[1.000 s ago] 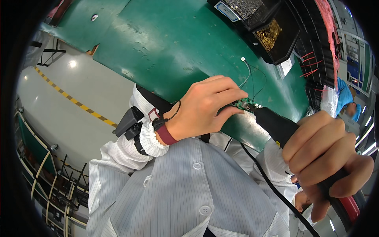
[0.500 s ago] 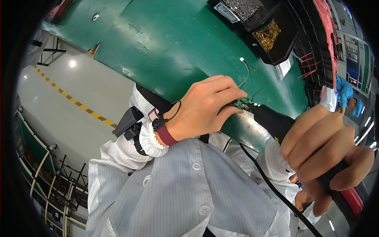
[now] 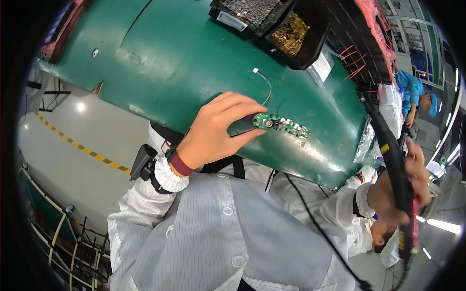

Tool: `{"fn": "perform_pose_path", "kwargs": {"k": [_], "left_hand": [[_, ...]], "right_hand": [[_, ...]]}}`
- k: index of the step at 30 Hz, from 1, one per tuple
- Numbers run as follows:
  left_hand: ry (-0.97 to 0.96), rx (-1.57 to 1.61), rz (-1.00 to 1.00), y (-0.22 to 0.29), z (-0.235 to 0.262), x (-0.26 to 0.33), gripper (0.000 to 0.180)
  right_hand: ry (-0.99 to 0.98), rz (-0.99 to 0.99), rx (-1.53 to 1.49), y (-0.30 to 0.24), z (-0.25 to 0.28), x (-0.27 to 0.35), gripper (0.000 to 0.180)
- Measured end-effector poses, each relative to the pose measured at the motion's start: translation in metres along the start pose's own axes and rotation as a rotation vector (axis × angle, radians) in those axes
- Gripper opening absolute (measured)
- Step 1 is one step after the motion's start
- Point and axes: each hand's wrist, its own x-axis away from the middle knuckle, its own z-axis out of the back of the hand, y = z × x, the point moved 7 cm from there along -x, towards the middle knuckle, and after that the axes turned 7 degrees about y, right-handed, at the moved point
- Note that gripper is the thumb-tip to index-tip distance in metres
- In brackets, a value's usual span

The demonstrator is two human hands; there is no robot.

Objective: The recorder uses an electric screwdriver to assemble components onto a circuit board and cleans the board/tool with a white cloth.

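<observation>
Between the thumb and fingers of my left hand (image 3: 213, 128) is a small green circuit board (image 3: 291, 127), crowded with components and held by its left end just above the table. From beside it a thin cable (image 3: 270, 87) with a white plug runs across the green tabletop. Off to the right, my right hand (image 3: 383, 194) grips a black electric screwdriver (image 3: 391, 145) with a red section near its rear. The tool stands nearly upright in view, its tip pointing away from me and apart from the board. Motion blurs my right fingers slightly.
Black bins of small silver parts (image 3: 252, 10) and brass-coloured screws (image 3: 291, 36) stand at the far side of the green table (image 3: 165, 63). Red wires (image 3: 354, 65) hang from a black rack at far right. A black cord (image 3: 315, 225) crosses my lap. A co-worker in blue (image 3: 410, 89) is beyond.
My right hand has carried the screwdriver away from the circuit board, to the right, turning its tip away from me. My left hand still holds the board, which is now largely uncovered.
</observation>
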Motion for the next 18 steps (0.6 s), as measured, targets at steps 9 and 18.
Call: {"fn": "perform_pose_path", "kwargs": {"k": [9, 18], "left_hand": [[-0.046, -0.095, 0.059, 0.012, -0.007, -0.013, 0.035], [-0.025, -0.131, 0.16, 0.0, -0.007, 0.009, 0.029]], "right_hand": [[-0.419, -0.426, 0.647, 0.082, 0.081, 0.143, 0.03], [-0.707, -0.344, 0.658, 0.15, 0.088, 0.205, 0.04]]}}
